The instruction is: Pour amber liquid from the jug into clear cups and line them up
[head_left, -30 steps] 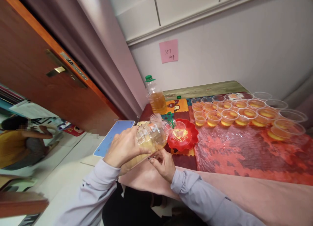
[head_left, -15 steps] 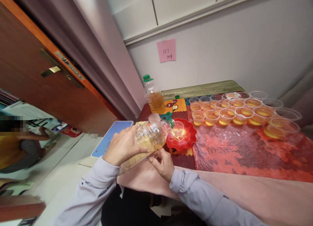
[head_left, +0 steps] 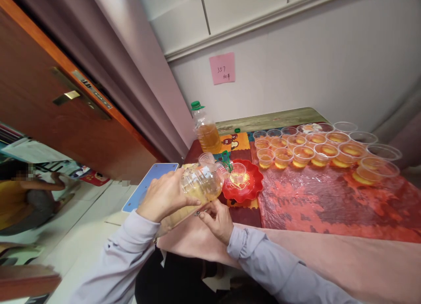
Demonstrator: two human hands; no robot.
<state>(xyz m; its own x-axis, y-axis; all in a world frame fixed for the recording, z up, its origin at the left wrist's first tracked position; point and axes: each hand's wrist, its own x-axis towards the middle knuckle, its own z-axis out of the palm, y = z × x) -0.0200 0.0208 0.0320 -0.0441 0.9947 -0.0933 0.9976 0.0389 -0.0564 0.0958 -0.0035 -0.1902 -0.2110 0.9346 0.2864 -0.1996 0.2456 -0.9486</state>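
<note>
Amber liquid in a tilted clear plastic bottle [head_left: 197,188], its mouth toward a small cup [head_left: 238,173] on a red plate [head_left: 245,188].
Head view: the left hand [head_left: 162,196] wraps the bottle's body from above, and the right hand [head_left: 215,219] supports it from below with curled fingers, at the table's [head_left: 272,118] near left corner. The small cup looks almost empty. A second, green-capped bottle [head_left: 204,129] stands upright behind, about half full of the same amber liquid. Rows of clear cups [head_left: 324,148] farther right each hold some amber liquid. Against the earlier frames, both hands and the bottle have barely moved; only the view has shifted slightly.
</note>
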